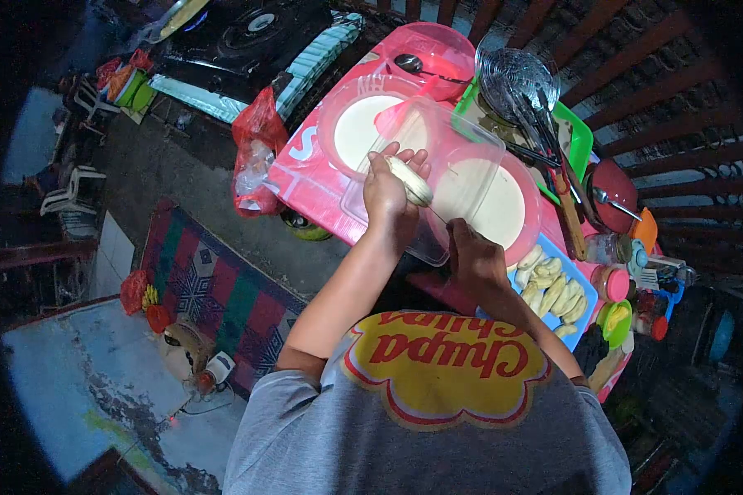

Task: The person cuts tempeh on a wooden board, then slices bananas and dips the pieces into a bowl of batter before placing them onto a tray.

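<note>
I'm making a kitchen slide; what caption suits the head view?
Peeled banana in the left hand over a clear container, with more in a blue tray.

Pink-covered table (320, 183) is doing all the work here: two bowls (328, 136) of pale liquid, a blue tray (583, 317) of peeled bananas (557, 293), a green tray (584, 142) and some jars (611, 283) are sitting on it.

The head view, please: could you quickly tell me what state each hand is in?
Left hand: holding a pale, elongated peeled banana in its palm.
Right hand: fingers curled in; too dark to tell what it grips, if anything.
</note>
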A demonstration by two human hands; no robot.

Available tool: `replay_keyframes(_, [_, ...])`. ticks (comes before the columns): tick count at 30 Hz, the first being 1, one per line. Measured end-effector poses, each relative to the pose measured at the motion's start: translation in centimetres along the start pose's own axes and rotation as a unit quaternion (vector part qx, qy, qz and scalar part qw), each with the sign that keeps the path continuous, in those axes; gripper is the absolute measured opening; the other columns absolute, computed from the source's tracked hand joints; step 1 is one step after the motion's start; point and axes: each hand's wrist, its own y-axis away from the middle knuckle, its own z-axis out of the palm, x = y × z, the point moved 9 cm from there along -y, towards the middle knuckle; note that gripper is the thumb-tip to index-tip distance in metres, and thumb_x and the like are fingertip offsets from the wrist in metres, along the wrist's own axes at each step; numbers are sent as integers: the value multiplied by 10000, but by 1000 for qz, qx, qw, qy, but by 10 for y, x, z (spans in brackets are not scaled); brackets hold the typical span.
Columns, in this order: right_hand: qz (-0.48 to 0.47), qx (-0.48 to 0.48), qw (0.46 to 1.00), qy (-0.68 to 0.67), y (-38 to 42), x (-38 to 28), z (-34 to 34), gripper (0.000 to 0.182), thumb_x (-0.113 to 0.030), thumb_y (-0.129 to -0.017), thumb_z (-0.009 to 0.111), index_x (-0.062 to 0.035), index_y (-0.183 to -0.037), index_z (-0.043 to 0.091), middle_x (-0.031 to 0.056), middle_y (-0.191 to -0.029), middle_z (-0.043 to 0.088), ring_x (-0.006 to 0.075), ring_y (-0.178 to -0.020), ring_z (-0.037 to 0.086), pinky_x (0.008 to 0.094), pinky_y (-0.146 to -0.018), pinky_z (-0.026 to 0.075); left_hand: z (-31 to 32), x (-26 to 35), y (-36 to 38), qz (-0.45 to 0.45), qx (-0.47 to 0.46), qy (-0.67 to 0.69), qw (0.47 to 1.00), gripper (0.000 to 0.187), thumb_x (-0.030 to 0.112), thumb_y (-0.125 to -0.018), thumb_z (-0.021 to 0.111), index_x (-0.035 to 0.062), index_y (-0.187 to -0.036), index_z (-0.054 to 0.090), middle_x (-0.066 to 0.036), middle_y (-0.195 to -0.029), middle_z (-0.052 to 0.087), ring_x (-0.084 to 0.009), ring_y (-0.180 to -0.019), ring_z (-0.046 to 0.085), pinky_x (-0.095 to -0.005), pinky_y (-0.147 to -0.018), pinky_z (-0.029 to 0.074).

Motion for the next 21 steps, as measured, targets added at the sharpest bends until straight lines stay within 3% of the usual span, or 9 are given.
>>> replay_keyframes(2, [33,-44,998,3,0,3,7,139,-70,-788,424,-36,-921,402,186,-758,520,353,-708,532,403,-564,415,-2,1,1,8,3,0,1000,400,327,-898,191,9,-1081,351,-125,-893,465,-255,-862,527,-363,-745,453])
replay_keyframes(5, [34,-56,997,35,0,7,13,136,-91,-792,417,-43,-917,395,181,-798,525,354,-735,531,412,-579,416,-3,0,1,10,-5,-3,1000,429,332,-896,181,4,-1120,346,-138,-965,466,-246,-925,509,-366,-766,454])
replay_keyframes(8, [57,-66,996,16,5,10,16,140,-112,-794,416,-46,-915,391,175,-823,525,359,-748,528,422,-596,415,-4,-1,2,4,-8,28,1000,394,323,-897,212,2,-1075,354,-123,-890,466,-252,-873,522,-355,-761,447])
replay_keyframes(21, [53,-49,996,51,-3,13,17,122,-102,-798,418,-41,-900,389,180,-800,524,367,-740,526,420,-590,419,-3,-17,9,-68,2,40,997,404,297,-899,199,-17,-1104,348,-164,-969,463,-275,-943,492,-372,-832,414])
